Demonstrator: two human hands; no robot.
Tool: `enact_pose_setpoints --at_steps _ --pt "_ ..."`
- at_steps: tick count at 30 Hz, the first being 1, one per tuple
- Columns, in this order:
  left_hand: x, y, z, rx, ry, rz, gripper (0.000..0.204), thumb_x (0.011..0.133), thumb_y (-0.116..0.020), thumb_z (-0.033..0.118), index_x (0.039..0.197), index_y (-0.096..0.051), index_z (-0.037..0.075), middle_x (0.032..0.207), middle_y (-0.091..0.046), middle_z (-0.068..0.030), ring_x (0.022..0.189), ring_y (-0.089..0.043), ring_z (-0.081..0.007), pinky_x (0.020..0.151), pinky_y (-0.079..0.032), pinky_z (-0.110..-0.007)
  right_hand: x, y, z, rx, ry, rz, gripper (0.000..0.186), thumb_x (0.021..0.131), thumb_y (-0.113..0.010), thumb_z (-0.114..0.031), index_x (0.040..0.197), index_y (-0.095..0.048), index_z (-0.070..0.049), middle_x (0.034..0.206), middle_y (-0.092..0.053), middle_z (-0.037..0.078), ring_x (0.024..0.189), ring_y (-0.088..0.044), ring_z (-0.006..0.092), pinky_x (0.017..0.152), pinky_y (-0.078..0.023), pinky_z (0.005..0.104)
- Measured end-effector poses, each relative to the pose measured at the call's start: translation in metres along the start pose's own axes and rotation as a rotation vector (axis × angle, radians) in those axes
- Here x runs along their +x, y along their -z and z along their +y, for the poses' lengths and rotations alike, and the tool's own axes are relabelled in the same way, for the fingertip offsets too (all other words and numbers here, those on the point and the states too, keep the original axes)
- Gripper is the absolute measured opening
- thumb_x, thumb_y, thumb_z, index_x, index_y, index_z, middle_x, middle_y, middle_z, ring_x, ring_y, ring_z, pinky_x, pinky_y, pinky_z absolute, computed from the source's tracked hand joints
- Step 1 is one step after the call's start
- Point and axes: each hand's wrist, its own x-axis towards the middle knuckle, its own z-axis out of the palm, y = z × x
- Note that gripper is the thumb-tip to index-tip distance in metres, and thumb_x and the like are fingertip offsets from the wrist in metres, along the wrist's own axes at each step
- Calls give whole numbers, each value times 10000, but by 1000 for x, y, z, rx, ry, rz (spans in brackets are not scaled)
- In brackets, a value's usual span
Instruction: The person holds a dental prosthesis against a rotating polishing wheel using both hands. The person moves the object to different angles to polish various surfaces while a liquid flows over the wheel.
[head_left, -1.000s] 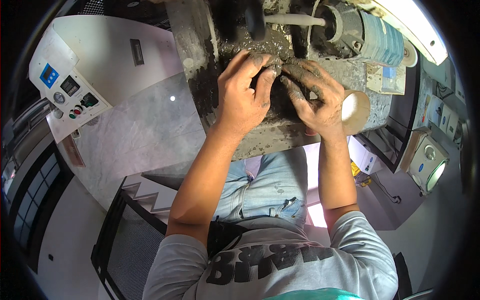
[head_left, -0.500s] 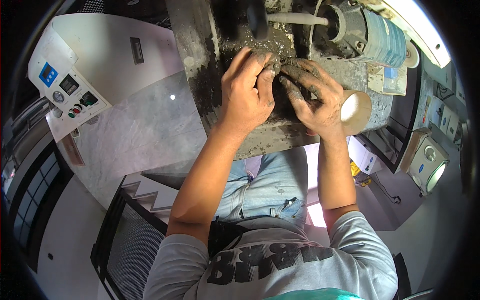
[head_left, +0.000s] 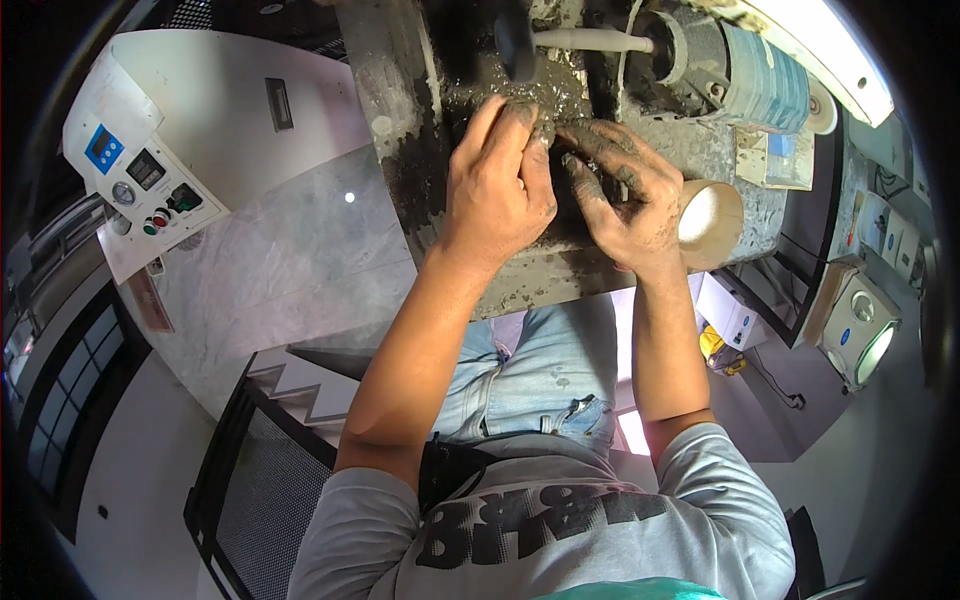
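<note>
My left hand (head_left: pixel 500 190) is closed, thumb and fingers pinched together over the wet grey slurry (head_left: pixel 565 88) on the bench. What it pinches is smeared with slurry and mostly hidden. Beside it, my right hand (head_left: pixel 635 195) has bent, mud-coated fingers whose tips meet the left fingertips; anything between them is covered. Just beyond the hands is a dark round wheel (head_left: pixel 515 45) on a pale tapered shaft (head_left: pixel 595 40). That shaft comes out of a blue-grey motor (head_left: pixel 765 75) to the right.
A pale round tube or cup (head_left: pixel 722 222) sits close to my right wrist. A bright lamp housing (head_left: pixel 815 45) hangs over the motor, with a small clear box (head_left: pixel 775 158) below. To the left stands a white machine with a control panel (head_left: pixel 145 185). The bench's front edge (head_left: pixel 540 285) is before my lap.
My left fingers have shifted slightly down and right, and the muddy lump at their tips shows less. My right hand has barely moved. The wheel and motor stay in place.
</note>
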Motion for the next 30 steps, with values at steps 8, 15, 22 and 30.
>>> enact_pose_setpoints --at_steps 8,15,22,30 --pt "-6 1 -2 -101 167 -15 226 850 -548 -76 1072 -588 -95 970 -627 -131 851 -624 -194 764 -504 -285 0 2 7 -25 -27 55 267 745 -671 -30 1005 -720 6 989 -706 187 913 -694 312 833 -541 358" --pt "-10 2 -2 -344 369 -43 259 920 -556 -85 1178 -552 -103 1062 -634 -119 930 -605 -138 809 -499 -245 0 -2 2 54 -138 83 234 755 -712 -52 982 -721 5 962 -717 153 898 -699 269 818 -538 337" --pt "-9 4 2 -363 419 -20 240 907 -573 -96 1147 -568 -102 1035 -645 -115 902 -607 -122 790 -499 -234 7 -6 -5 207 -295 138 222 747 -736 -31 965 -722 3 937 -720 142 847 -703 241 784 -535 317" --pt "-5 5 4 -335 415 4 162 893 -609 -80 1054 -615 -81 944 -663 -89 848 -605 -95 742 -495 -216 12 -3 -10 55 1 103 214 737 -701 -10 950 -717 8 923 -715 140 853 -697 278 780 -541 330"
